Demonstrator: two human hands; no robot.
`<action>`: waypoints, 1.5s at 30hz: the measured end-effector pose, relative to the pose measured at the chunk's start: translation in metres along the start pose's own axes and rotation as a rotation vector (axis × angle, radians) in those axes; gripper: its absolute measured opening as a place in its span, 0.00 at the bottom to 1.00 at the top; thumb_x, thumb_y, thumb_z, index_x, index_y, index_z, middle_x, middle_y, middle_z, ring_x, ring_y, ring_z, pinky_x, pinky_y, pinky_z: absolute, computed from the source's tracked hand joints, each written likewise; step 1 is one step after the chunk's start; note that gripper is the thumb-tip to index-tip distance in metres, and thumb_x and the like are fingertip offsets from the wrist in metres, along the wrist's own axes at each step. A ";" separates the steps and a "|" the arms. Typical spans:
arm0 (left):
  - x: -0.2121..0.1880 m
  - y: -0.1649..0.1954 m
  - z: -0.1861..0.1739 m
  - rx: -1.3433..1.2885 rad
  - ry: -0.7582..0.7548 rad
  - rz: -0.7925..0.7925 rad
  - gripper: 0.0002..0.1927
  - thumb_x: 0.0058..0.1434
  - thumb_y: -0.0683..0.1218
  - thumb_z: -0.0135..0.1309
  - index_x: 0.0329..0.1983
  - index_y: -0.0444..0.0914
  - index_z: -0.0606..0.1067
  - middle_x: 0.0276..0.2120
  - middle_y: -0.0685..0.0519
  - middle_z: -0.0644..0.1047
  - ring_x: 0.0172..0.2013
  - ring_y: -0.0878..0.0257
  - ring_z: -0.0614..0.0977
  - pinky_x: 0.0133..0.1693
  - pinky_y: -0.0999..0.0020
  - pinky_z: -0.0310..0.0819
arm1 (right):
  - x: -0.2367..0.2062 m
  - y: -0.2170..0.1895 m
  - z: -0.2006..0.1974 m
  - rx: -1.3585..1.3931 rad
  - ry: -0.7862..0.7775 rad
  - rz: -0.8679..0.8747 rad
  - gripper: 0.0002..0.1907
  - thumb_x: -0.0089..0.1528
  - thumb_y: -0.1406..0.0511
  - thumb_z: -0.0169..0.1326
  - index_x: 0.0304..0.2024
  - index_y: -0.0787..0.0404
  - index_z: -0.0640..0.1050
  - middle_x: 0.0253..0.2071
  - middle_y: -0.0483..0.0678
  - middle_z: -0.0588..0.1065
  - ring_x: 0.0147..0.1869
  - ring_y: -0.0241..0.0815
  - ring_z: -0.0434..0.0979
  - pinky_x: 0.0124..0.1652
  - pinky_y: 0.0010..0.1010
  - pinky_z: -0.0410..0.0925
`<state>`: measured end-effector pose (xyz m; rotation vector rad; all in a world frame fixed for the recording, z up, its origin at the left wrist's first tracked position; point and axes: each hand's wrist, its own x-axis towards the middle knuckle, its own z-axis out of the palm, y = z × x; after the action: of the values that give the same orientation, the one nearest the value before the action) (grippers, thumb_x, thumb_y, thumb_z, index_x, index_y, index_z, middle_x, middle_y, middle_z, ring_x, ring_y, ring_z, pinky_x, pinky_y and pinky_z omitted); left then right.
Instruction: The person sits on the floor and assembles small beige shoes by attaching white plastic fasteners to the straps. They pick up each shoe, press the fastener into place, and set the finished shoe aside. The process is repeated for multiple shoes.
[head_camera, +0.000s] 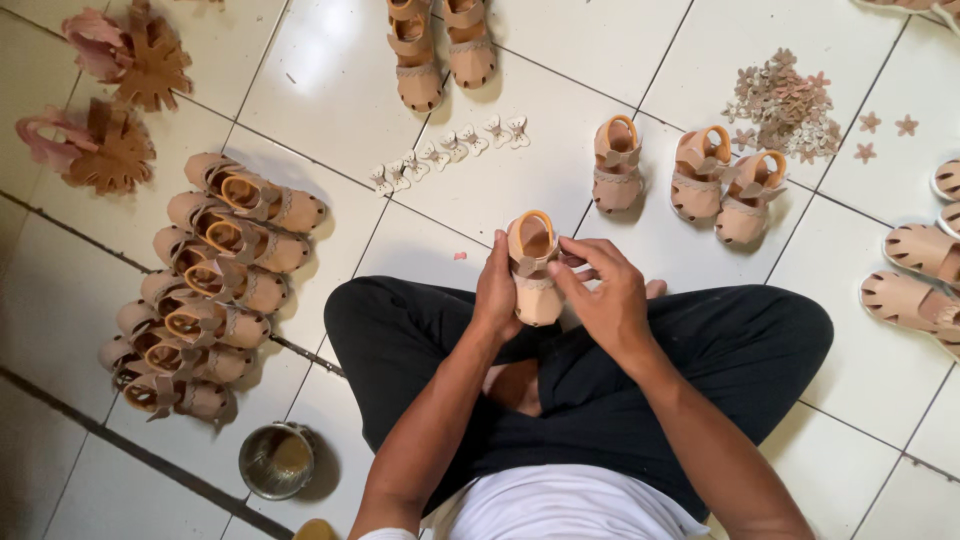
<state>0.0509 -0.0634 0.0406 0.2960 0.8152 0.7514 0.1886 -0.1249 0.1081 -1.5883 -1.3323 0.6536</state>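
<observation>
White glossy floor tiles (640, 40) with dark grout lines carry everything, and a person in black trousers sits cross-legged on them near the lower edge of the view. Between the knees, held upright above the lap, is a small tan sandal (533, 268) of smooth leather-like material, with a rounded toe, an orange-lined heel loop and a bow on its strap. The left hand (497, 290) wraps its side, fingers closed around the sole. The right hand (603, 292) comes in from the other side, thumb and fingertips pinching at the strap by the bow.

Along the left edge of the floor a packed double row of finished sandals (205, 285) lies on its side. A round metal cup (276, 460) stands near the bottom. Three upright sandals (690, 175) sit ahead, a line of pale bows (450, 150) beside them and a heap of flower cut-outs (785, 100) at the top right. Bare tile lies just ahead of the hands.
</observation>
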 end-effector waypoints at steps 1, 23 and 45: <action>-0.003 -0.001 0.003 -0.013 0.021 0.017 0.33 0.75 0.63 0.29 0.68 0.35 0.64 0.55 0.45 0.76 0.53 0.56 0.81 0.53 0.57 0.79 | -0.002 -0.001 0.003 0.006 0.023 0.025 0.14 0.62 0.69 0.63 0.50 0.66 0.81 0.43 0.51 0.80 0.42 0.38 0.81 0.38 0.25 0.74; -0.014 -0.016 0.003 0.155 0.025 0.220 0.35 0.74 0.63 0.35 0.72 0.34 0.60 0.60 0.44 0.71 0.57 0.57 0.73 0.58 0.62 0.69 | 0.011 -0.037 -0.027 -0.239 -0.271 -0.093 0.07 0.61 0.69 0.60 0.41 0.64 0.79 0.49 0.46 0.78 0.33 0.39 0.82 0.35 0.31 0.75; 0.001 -0.003 0.007 0.077 0.056 0.086 0.30 0.75 0.61 0.30 0.69 0.39 0.64 0.56 0.45 0.75 0.53 0.55 0.80 0.52 0.58 0.78 | -0.007 0.022 0.013 0.214 -0.012 0.127 0.21 0.63 0.71 0.59 0.59 0.68 0.73 0.44 0.50 0.78 0.45 0.35 0.79 0.44 0.26 0.74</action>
<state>0.0580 -0.0646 0.0431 0.3821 0.8894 0.8131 0.1853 -0.1273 0.0820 -1.5048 -1.1357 0.8556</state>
